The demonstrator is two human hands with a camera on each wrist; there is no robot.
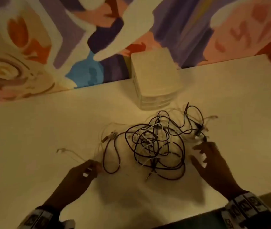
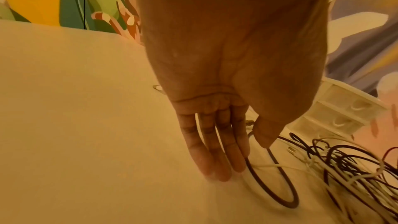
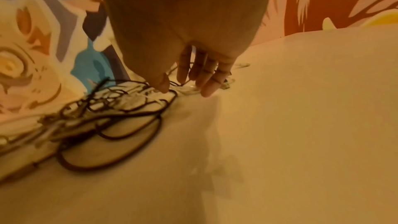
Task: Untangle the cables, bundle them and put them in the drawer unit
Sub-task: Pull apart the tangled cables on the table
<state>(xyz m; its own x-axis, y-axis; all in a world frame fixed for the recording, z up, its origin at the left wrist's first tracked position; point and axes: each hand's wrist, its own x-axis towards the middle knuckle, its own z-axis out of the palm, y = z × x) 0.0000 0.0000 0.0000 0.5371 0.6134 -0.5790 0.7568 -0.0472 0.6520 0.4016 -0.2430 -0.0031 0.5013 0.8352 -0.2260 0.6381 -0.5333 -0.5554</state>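
A tangle of black and white cables lies mid-table, just in front of the white drawer unit, whose drawers look closed. My left hand is at the tangle's left side. Its straight fingers point down onto the table beside a dark cable loop, and a thin white cable runs out to the left past them. My right hand hovers with spread fingers over the right edge of the tangle, near several plugs. Neither hand grips a cable.
The white table stands against a colourful mural wall. Its front edge runs close to my wrists at the lower right. Loose plug ends stick out from the pile towards the right.
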